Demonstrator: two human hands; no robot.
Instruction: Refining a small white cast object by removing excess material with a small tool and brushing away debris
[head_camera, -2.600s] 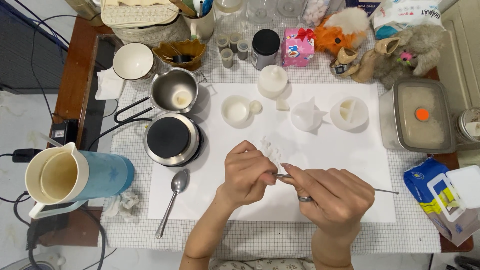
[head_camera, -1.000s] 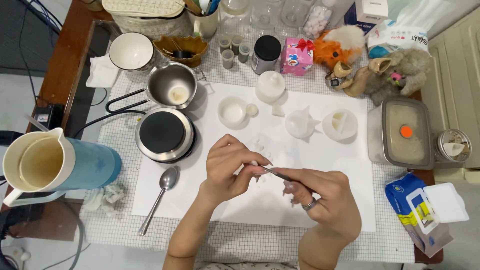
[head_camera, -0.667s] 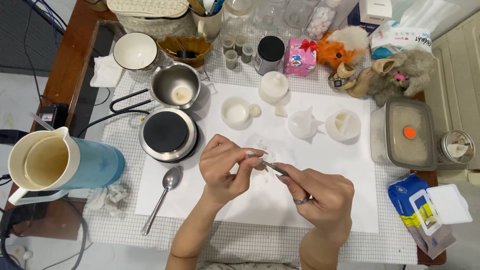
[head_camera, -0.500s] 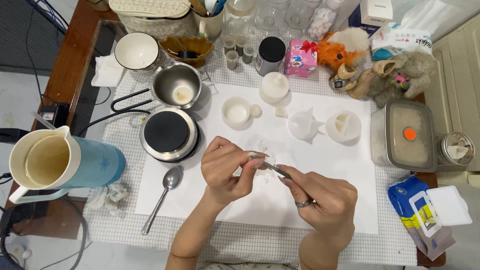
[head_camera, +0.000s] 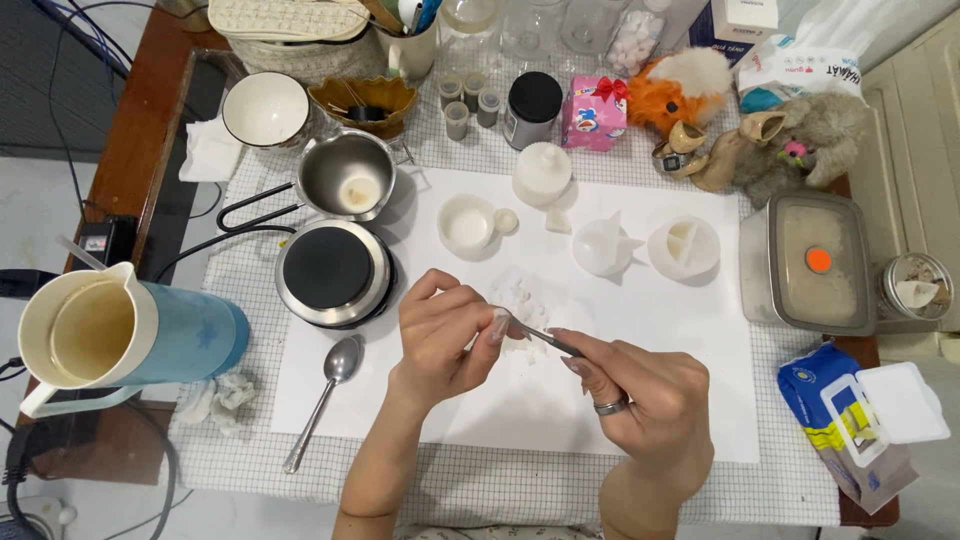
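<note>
My left hand (head_camera: 443, 335) hovers over the white mat (head_camera: 640, 400), its fingertips pinched on a small clear mould (head_camera: 518, 295) that lies on the mat. My right hand (head_camera: 655, 400), with a ring on one finger, grips thin metal tweezers (head_camera: 545, 338) whose tip reaches the left fingertips at the mould. What sits between the fingertips is too small to tell.
A small electric hotplate (head_camera: 328, 270), a steel pot (head_camera: 348, 175), a metal spoon (head_camera: 325, 395) and a blue jug (head_camera: 120, 330) stand at the left. White cups (head_camera: 470, 222), clear measuring cups (head_camera: 602, 245), a lidded container (head_camera: 818, 262) and plush toys (head_camera: 760, 130) line the back and right.
Both hands have stayed together over the mat. The right hand shifted its grip up the tweezers, bringing the tip against the left fingertips.
</note>
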